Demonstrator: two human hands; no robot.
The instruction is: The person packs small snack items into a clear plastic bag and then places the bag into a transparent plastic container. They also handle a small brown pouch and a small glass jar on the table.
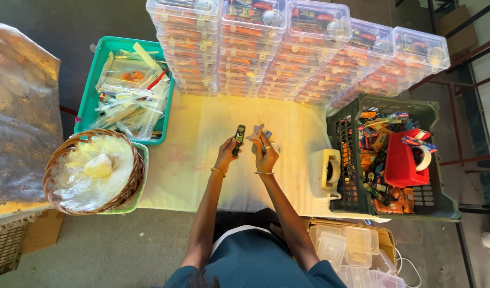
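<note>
Your left hand [226, 154] is closed around a slim dark packet [238, 140], stood nearly upright and lifted off the table [202, 133] so its printed face turns up toward you. Your right hand [266, 154] pinches a small pale flat piece [257, 131] between thumb and fingers, just beside the packet and not quite touching it; both sit above the middle of the table, close in front of you. What the piece is made of is too small to tell.

The table wears a pale yellowish cloth, smooth and matte. Behind your hands a wall of clear boxes [287, 48] is stacked in neat columns, lids on, orange and dark contents showing through the hard glossy plastic, set out of your way yet within reach. To the left a teal tray [95, 74] holds a loose heap of clear sleeves, and nearer you a woven basket [90, 173] cradles crinkled clear bags. To the right a white tape dispenser [326, 173] stands beside a dark slatted crate [394, 154] full of small colourful packets, with a red dispenser on top. More empty clear tubs [351, 248] wait in a carton by your right side.
</note>
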